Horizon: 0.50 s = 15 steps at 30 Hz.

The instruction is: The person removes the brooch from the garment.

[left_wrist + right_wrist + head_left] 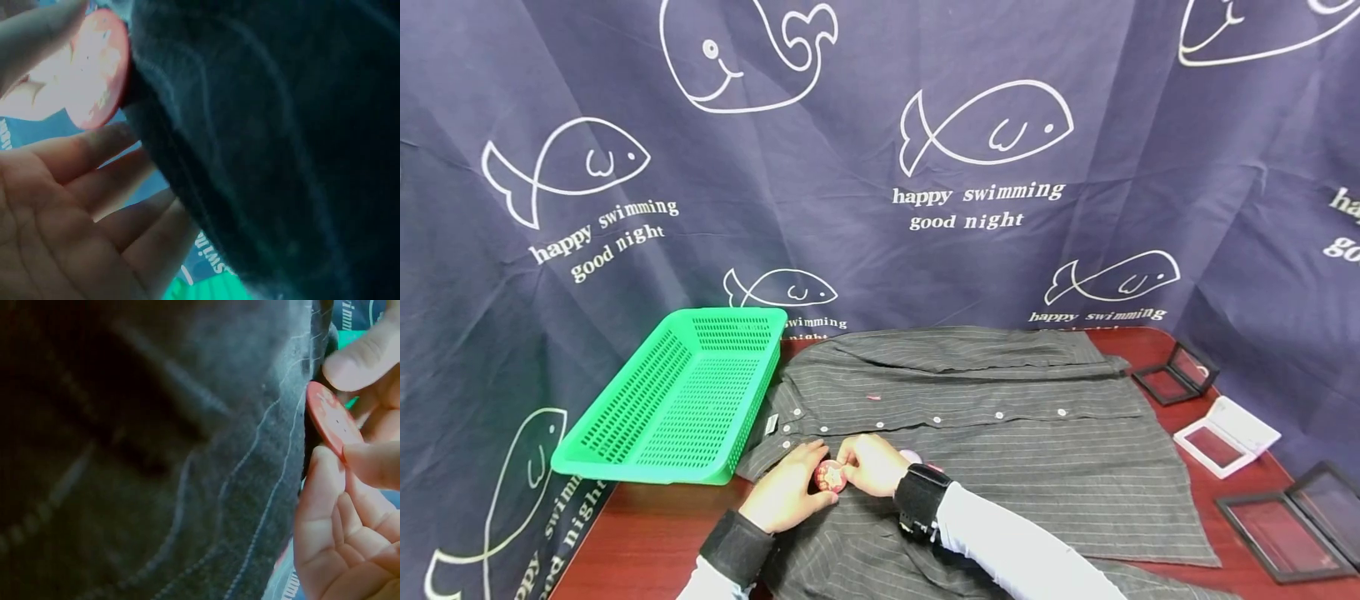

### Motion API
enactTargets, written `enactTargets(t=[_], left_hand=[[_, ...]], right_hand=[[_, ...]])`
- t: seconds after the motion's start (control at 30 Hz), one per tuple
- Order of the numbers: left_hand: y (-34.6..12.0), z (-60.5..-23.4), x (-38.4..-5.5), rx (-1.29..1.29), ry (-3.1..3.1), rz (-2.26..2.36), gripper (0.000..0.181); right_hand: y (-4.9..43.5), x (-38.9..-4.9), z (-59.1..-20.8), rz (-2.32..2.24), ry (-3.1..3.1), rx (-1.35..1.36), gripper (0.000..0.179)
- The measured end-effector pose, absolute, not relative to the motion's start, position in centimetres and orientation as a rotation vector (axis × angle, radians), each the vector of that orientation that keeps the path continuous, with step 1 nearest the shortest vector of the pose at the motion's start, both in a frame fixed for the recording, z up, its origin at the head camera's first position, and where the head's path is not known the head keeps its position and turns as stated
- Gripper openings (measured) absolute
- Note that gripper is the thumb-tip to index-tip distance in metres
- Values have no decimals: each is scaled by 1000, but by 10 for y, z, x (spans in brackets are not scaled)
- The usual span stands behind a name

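White sleeves [1026, 542] reach in from the near edge, each ending in a black wristband [737, 548]. Beyond them, my right hand [871, 465] pinches the edge of a round red badge [830, 476] between thumb and finger. My left hand [786, 492] lies just left of it, fingers spread loosely on the cloth, gripping nothing that I can see, with its thumb close to the badge. Badge and hands are over the collar side of a dark grey pinstriped shirt [1037, 492], which is spread sideways across the reddish bench [655, 517], its row of pale buttons [937, 420] running left to right. A pale round piece [912, 457] shows partly beside my right wrist; I can't tell what it is.

To the left, a green basket [632, 475] sits next to the collar. At the right end of the bench, three hinged cases stand open: a small black one [1187, 382], a white one [1251, 427] and a larger black one [1311, 575]. Behind hangs a blue fish-print curtain [850, 167].
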<state>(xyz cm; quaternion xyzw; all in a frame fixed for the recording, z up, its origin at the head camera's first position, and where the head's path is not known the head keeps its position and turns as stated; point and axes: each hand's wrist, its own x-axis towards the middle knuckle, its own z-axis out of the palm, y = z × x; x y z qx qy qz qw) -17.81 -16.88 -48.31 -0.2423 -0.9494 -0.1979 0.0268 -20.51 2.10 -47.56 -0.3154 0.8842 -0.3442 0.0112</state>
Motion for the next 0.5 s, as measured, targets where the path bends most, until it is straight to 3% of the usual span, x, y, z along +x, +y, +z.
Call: enactTargets(t=[0.23, 0.5], left_hand=[[-168, -486, -178, -765, -3029, -653, 82], [-169, -487, -178, -757, -3086, -563, 78]], right_hand=[[20, -204, -477, -1081, 2743, -898, 6], [18, -203, -477, -1077, 2701, -850, 5]])
